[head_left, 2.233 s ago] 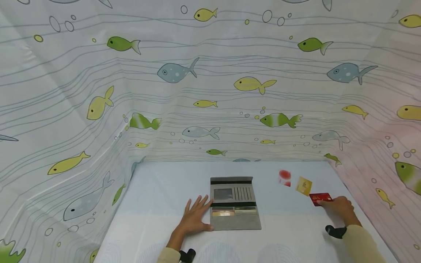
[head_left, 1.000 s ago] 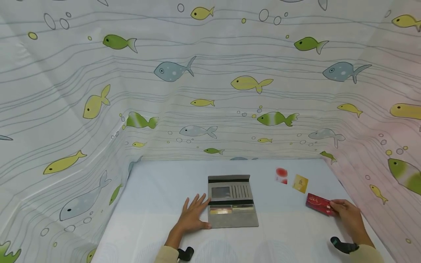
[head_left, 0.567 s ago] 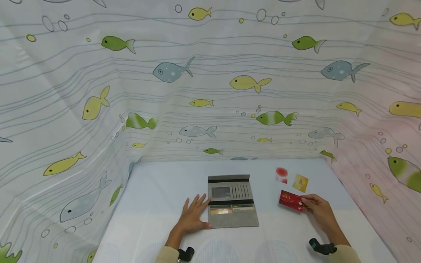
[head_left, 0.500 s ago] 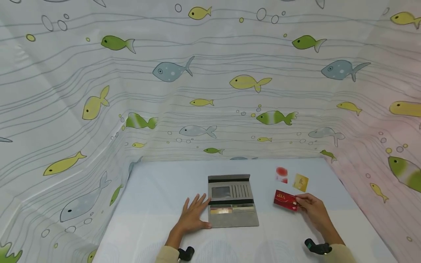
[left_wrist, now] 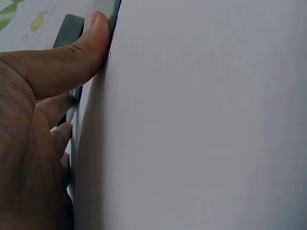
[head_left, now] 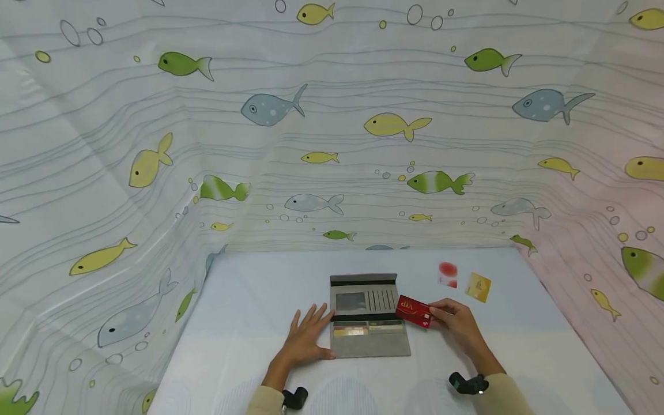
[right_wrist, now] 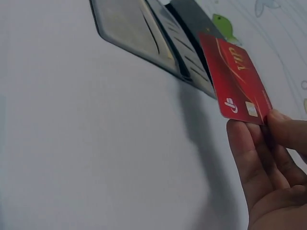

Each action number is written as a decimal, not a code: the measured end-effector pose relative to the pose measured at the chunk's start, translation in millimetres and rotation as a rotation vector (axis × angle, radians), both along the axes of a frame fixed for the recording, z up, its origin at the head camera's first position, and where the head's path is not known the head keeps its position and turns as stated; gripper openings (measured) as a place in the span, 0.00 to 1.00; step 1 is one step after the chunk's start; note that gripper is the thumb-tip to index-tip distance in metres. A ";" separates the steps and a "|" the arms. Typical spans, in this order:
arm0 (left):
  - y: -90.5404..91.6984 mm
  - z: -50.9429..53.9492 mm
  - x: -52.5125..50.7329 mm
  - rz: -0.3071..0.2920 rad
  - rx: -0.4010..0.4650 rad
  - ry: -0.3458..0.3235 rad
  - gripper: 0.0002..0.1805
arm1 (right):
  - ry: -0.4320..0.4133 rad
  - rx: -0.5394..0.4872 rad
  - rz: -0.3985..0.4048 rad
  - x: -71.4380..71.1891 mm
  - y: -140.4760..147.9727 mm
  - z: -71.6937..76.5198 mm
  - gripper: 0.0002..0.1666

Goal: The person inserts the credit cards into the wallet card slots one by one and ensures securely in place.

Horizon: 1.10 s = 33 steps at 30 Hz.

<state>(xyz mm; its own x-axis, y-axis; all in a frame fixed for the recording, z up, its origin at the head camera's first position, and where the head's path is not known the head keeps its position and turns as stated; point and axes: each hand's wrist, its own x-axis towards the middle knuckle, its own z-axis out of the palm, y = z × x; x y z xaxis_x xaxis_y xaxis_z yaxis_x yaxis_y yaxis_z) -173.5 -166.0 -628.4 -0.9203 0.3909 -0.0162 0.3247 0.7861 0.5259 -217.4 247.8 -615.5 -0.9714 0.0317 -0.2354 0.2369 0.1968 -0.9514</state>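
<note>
An unfolded grey wallet (head_left: 370, 346) lies on the table, with card slots, a clear window and some cards tucked in its lower pockets. My left hand (head_left: 306, 340) rests at its left edge, fingers spread, the thumb at the lower corner. In the left wrist view the thumb (left_wrist: 91, 52) touches the wallet's edge. My right hand (head_left: 459, 325) pinches a red VIP card (head_left: 414, 312) by its right end, between thumb and fingers. The card is held above the table, its left end by the wallet's right edge. In the right wrist view the card (right_wrist: 235, 79) partly covers the wallet (right_wrist: 129, 26).
A yellow card (head_left: 478, 287) and a white card with red shapes (head_left: 448, 274) lie on the white table (head_left: 249, 288) at the back right. A fish-patterned sheet (head_left: 332, 184) hangs behind and along both sides. Small black cameras (head_left: 468, 383) sit on the wrists.
My right hand took the red card up from the table at the right and brought it left to the wallet's edge. My left hand stays on the wallet. The head view shifted slightly.
</note>
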 end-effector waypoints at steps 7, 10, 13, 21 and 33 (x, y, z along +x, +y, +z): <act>0.9 1.7 -1.3 0.003 -0.012 -0.001 0.57 | 0.042 -0.050 0.111 -3.1 -26.7 3.4 0.16; 1.0 1.7 -1.2 0.006 -0.008 -0.002 0.57 | 0.055 -0.062 0.161 -4.0 -36.6 2.9 0.14; 0.6 1.4 -1.7 0.006 -0.005 -0.004 0.57 | 0.055 -0.072 0.177 -6.3 -44.7 0.1 0.13; 0.3 -2.4 -2.1 0.003 -0.004 -0.002 0.57 | 0.016 -0.121 0.191 -8.7 -60.1 -4.9 0.12; -0.8 -0.6 -2.7 0.002 -0.003 0.004 0.57 | 0.046 -0.087 0.259 -5.5 -61.9 -4.7 0.13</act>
<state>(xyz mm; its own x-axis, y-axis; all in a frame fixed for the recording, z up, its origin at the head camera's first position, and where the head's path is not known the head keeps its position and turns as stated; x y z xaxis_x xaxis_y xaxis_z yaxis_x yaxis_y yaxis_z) -176.2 -166.8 -629.0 -0.9211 0.3891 -0.0141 0.3251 0.7885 0.5221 -222.9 185.9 -620.2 -0.9542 -0.2374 -0.1819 0.1458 0.1620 -0.9760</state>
